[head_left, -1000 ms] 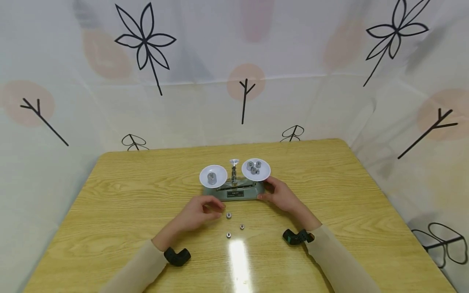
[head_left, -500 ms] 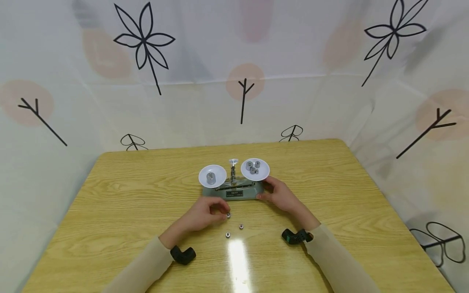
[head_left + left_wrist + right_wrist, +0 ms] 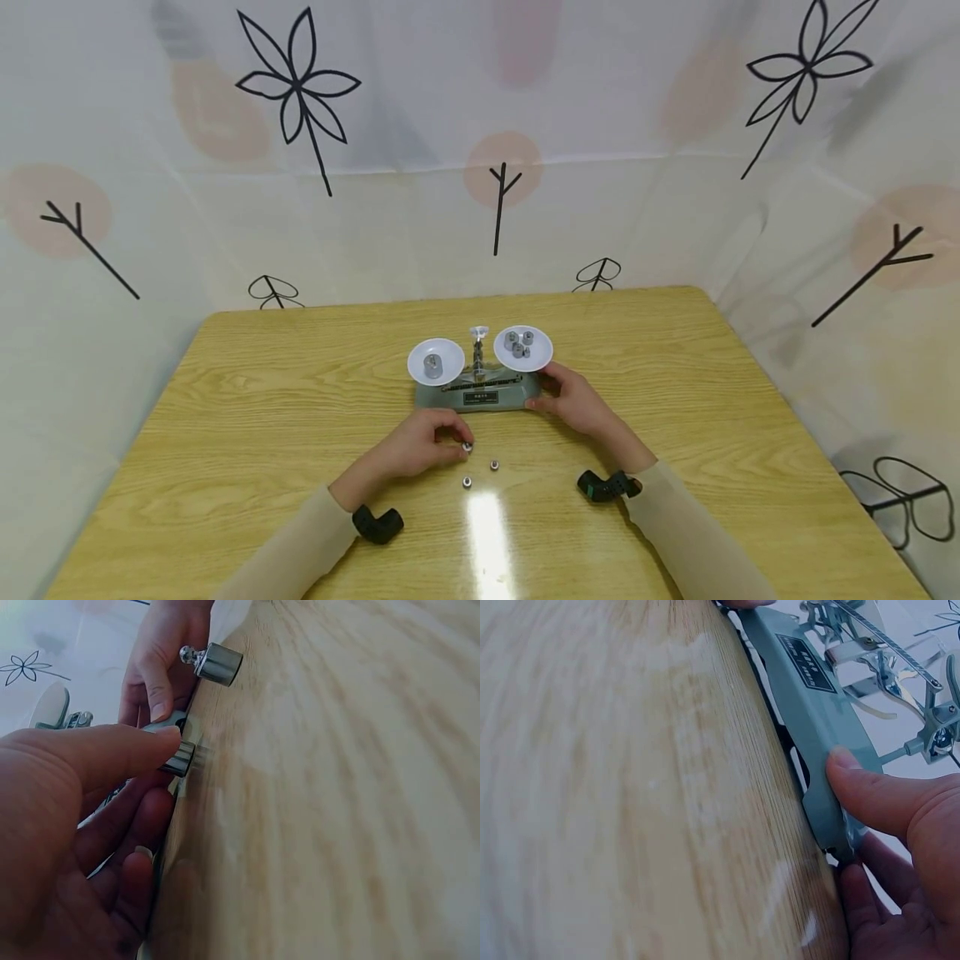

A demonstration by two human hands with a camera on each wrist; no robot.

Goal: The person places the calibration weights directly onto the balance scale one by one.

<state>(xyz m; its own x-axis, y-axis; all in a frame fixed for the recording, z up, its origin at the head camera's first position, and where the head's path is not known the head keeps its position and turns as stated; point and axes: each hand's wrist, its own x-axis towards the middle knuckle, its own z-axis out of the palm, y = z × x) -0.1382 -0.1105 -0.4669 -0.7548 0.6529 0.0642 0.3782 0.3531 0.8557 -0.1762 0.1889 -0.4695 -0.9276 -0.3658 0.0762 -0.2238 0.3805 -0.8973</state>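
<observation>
A balance scale with a grey-green base [image 3: 480,400] carries two white pans. One larger metal weight [image 3: 432,365] stands in the left pan [image 3: 420,354]; several smaller ones sit in the right pan [image 3: 542,357]. In front of the base, my left hand [image 3: 420,443] pinches a small metal weight [image 3: 180,759] between thumb and fingers, low over the table. My right hand [image 3: 576,402] grips the right end of the base, its thumb [image 3: 870,796] on the front face and its other fingers behind and below.
Two more small weights, a nearer one [image 3: 467,482] and one to the right [image 3: 494,465], stand on the wooden table [image 3: 300,358]. A patterned cloth [image 3: 420,233] hangs behind the table and along its sides.
My left hand has moved right to the small weight and its fingers have closed on it. That weight has shifted slightly toward me. The right hand stays on the base.
</observation>
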